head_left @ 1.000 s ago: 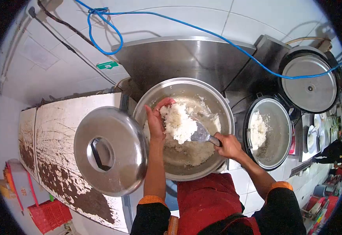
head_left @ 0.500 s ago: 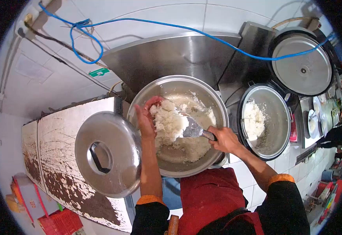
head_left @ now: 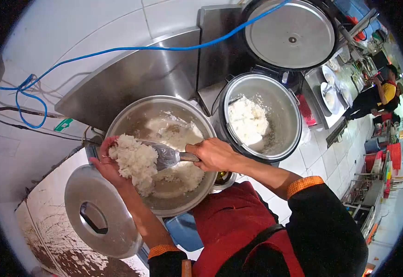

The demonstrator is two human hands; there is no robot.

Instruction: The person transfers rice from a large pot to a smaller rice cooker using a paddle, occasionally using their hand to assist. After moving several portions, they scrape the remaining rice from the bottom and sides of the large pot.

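Note:
My right hand (head_left: 216,154) is wrapped around the dark handle of a metal spatula (head_left: 166,157), whose blade points left over a large metal pot (head_left: 178,210). A big clump of cooked white rice (head_left: 134,161) rests on the blade. Cupped against the far left side of that clump is my left hand (head_left: 108,162), its thumb apart and part of its fingers behind the rice. More rice lies loose on the pot's bottom, beneath the blade.
Right of the pot stands a rice cooker (head_left: 231,138) with rice inside, its round lid (head_left: 293,34) raised behind it. A loose metal lid (head_left: 90,231) lies at left. A blue cable (head_left: 164,48) crosses above. Plates (head_left: 329,99) and a person (head_left: 377,94) appear farther right.
My view has swung right, bringing a person into sight. The spatula and both hands have shifted left relative to the pot, with the rice clump now over its left side.

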